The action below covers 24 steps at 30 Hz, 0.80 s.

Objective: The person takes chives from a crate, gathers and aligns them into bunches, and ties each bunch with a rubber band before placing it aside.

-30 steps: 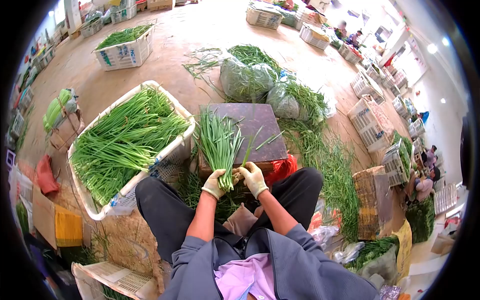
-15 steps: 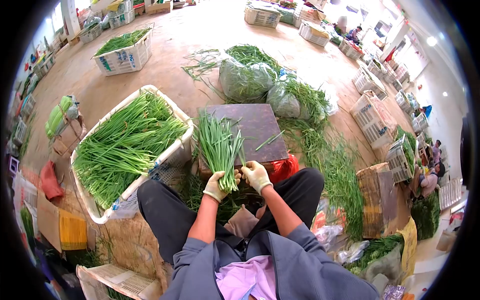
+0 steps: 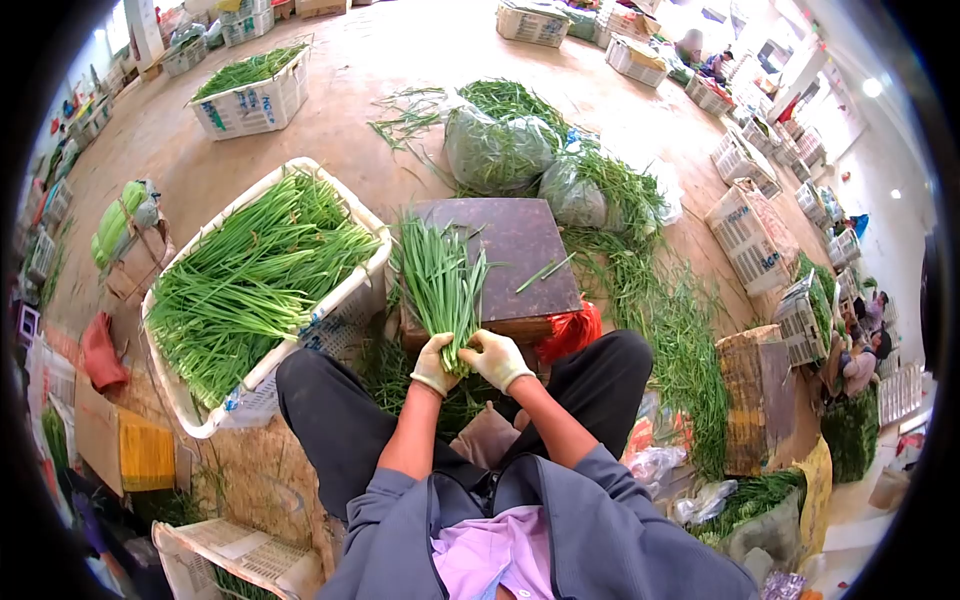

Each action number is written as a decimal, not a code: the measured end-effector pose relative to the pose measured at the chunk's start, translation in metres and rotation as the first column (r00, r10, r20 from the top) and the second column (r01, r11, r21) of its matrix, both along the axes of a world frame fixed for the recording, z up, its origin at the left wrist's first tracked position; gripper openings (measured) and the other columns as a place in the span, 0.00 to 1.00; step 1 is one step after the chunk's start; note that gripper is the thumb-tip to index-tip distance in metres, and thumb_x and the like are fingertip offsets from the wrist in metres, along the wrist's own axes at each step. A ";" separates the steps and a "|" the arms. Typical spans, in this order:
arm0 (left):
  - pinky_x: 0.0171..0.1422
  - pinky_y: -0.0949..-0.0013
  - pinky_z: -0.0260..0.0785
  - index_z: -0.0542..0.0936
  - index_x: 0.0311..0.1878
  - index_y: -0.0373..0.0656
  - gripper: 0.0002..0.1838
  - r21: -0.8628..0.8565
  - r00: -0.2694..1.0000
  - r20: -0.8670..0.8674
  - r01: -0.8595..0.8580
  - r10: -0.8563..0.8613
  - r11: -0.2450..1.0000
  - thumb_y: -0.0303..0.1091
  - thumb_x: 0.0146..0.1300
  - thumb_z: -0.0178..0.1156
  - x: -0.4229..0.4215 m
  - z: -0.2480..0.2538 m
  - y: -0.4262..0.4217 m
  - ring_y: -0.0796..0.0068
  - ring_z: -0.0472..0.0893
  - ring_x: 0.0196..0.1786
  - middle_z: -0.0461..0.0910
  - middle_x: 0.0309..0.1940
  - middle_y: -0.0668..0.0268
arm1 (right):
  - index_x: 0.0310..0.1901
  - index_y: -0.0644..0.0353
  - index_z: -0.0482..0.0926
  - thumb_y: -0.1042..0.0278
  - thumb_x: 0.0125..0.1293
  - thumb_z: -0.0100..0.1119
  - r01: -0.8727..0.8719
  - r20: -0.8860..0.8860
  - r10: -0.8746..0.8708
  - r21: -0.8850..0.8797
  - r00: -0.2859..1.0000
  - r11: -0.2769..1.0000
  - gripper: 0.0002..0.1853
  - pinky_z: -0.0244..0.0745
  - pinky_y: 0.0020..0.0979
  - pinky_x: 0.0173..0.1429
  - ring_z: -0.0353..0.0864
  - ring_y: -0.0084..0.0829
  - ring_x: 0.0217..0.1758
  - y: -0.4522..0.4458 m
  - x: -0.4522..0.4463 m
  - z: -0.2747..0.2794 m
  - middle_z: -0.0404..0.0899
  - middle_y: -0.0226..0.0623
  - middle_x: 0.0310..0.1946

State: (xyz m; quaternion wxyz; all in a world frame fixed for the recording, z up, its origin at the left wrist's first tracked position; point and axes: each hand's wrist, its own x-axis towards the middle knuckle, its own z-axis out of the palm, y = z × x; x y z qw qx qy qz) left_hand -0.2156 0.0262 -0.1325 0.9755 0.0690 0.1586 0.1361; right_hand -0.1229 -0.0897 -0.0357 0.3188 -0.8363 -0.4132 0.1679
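Observation:
A bunch of long green stalks lies over the left side of a dark wooden block, its pale ends toward me. My left hand, in a pale glove, is wrapped round those ends. Against the right side of the same ends, my right hand, also gloved, has its fingers pressed together; its thumb and fingertips touch the bunch. A few loose stalks rest on the block's right part. To the left, a white crate is heaped with more green stalks.
Bags of greens stand behind the block, with scattered leaves to the right. Red plastic hangs at the block's right edge. Another wooden block stands farther right. People sit at the far right.
My right hand has moved left, from holding a thin stalk beside the bunch to touching the bunch's ends. That separate stalk no longer shows apart. My left hand keeps its hold.

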 end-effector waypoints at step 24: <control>0.55 0.53 0.79 0.78 0.54 0.33 0.22 -0.045 0.996 0.083 0.041 -0.038 0.998 0.39 0.63 0.53 -0.002 0.002 0.002 0.54 0.85 0.46 0.84 0.45 0.53 | 0.41 0.67 0.83 0.68 0.58 0.65 0.049 -0.707 -0.100 -0.092 0.700 0.995 0.12 0.70 0.22 0.27 0.77 0.19 0.26 0.008 0.012 0.025 0.81 0.33 0.25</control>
